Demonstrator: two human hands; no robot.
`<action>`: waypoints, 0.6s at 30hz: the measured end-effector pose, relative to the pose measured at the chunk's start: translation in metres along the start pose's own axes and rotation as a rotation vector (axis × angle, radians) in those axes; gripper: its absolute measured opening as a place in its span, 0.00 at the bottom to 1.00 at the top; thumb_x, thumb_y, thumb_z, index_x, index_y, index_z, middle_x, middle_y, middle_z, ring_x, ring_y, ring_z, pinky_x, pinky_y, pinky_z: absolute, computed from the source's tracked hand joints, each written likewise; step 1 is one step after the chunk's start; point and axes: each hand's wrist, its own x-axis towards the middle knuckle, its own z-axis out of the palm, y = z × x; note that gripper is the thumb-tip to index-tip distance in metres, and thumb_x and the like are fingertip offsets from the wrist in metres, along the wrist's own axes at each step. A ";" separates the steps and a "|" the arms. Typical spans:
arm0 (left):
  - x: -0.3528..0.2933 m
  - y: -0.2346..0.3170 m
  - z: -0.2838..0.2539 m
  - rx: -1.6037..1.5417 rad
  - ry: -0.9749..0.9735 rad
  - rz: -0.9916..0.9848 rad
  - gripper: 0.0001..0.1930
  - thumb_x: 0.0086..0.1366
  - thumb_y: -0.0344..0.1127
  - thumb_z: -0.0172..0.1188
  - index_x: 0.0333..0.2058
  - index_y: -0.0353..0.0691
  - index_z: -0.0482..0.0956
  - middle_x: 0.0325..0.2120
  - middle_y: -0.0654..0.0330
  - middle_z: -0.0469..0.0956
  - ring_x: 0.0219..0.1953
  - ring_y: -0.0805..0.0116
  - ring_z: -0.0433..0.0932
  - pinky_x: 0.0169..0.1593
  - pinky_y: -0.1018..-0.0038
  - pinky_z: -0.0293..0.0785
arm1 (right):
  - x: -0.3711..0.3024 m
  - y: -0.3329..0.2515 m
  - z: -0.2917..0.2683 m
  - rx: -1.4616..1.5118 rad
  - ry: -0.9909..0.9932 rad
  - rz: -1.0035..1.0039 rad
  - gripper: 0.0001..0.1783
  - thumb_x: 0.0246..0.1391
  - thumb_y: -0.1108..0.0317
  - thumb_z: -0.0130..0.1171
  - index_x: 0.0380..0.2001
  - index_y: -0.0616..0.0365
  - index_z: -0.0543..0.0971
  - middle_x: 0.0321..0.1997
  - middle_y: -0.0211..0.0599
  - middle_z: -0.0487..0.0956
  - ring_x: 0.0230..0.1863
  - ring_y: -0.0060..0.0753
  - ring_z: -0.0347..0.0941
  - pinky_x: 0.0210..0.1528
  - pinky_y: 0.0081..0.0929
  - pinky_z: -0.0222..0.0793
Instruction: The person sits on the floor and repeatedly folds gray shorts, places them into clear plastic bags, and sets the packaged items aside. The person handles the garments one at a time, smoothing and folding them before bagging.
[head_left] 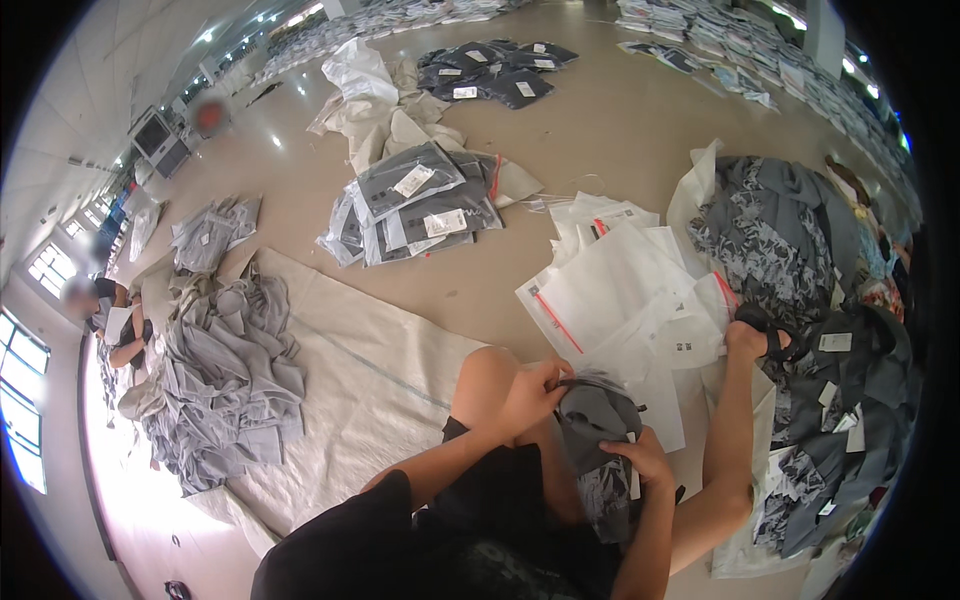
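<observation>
Over my lap is a dark grey garment (pixel 590 412) with a leaf-like patterned panel toward its lower end; its exact kind does not show. My left hand (pixel 535 397) pinches its upper left edge, beside my bent knee. At the garment's right side, my right hand (pixel 648 458) grips it, the thumb lying across the front and the other fingers partly hidden. A pale tag shows next to that hand. Just beyond the garment lies a spread stack of white translucent bags (pixel 610 285) with red strips.
Grey patterned garments (pixel 765 220) and tagged dark grey garments (pixel 835 370) are heaped at right. Bagged garments (pixel 425 205) lie ahead, with dark packages (pixel 490 72) farther off. At left, a light grey clothing pile (pixel 225 365) rests by a cream sheet (pixel 350 375); another person (pixel 125 325) sits beyond.
</observation>
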 end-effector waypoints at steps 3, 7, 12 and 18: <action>-0.007 0.001 0.017 0.074 0.109 0.174 0.14 0.57 0.19 0.67 0.42 0.40 0.82 0.21 0.60 0.72 0.21 0.67 0.72 0.26 0.70 0.68 | 0.006 0.016 -0.009 -0.041 0.137 -0.087 0.25 0.45 0.75 0.74 0.50 0.67 0.84 0.44 0.36 0.87 0.44 0.32 0.82 0.49 0.32 0.76; -0.007 0.008 0.031 0.245 0.109 0.472 0.16 0.48 0.21 0.69 0.38 0.41 0.84 0.26 0.61 0.77 0.32 0.63 0.78 0.34 0.68 0.72 | 0.015 0.043 -0.020 -0.223 0.326 -0.220 0.25 0.46 0.70 0.74 0.48 0.69 0.83 0.42 0.45 0.88 0.43 0.39 0.84 0.48 0.37 0.77; -0.012 0.001 0.055 0.326 -0.013 0.783 0.14 0.47 0.25 0.67 0.36 0.41 0.83 0.27 0.62 0.76 0.37 0.63 0.76 0.42 0.66 0.70 | 0.016 0.038 0.020 -0.842 0.566 -0.161 0.27 0.47 0.57 0.74 0.43 0.71 0.83 0.38 0.61 0.85 0.41 0.53 0.85 0.46 0.43 0.76; 0.015 0.000 0.023 0.449 -0.099 0.793 0.14 0.54 0.30 0.62 0.41 0.40 0.81 0.33 0.61 0.73 0.36 0.60 0.74 0.40 0.64 0.73 | 0.043 0.113 -0.046 0.063 0.527 -0.305 0.23 0.53 0.70 0.72 0.50 0.72 0.80 0.46 0.41 0.82 0.47 0.35 0.79 0.50 0.33 0.76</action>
